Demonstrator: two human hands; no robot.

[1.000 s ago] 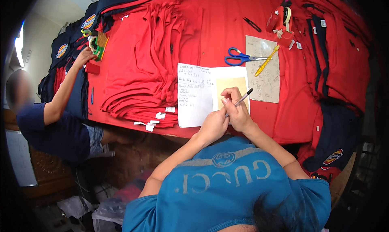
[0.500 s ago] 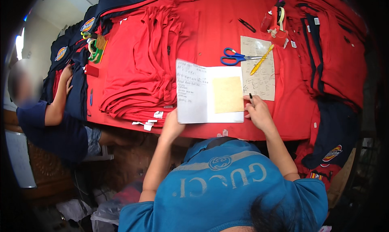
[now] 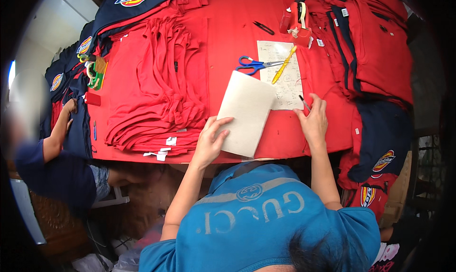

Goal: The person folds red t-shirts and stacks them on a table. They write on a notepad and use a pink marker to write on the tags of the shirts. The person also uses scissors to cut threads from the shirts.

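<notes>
My left hand (image 3: 212, 140) grips the lower left edge of a closed, pale-covered notebook (image 3: 248, 113), thumb on top of the cover. The notebook lies tilted over the table's near edge, its upper right corner by a handwritten sheet (image 3: 288, 98). At the sheet's lower right corner, my right hand (image 3: 314, 122) holds a dark pen (image 3: 304, 102) between bent fingers. Across the sheet rests a yellow pen (image 3: 284, 66). Blue-handled scissors (image 3: 251, 65) lie just left of it, with their blades over the paper.
A stack of red garments (image 3: 156, 87) fills the table's left half. Folded red garments (image 3: 380, 49) are piled at right, by a red tape dispenser (image 3: 300, 34). Black thread snips (image 3: 263, 28) lie further back. Another person's hand (image 3: 70, 106) touches dark cloth at far left.
The notebook, open before, is now closed and tilted. My left hand has shifted up onto its cover. My right hand has moved off its right edge, still with the pen.
</notes>
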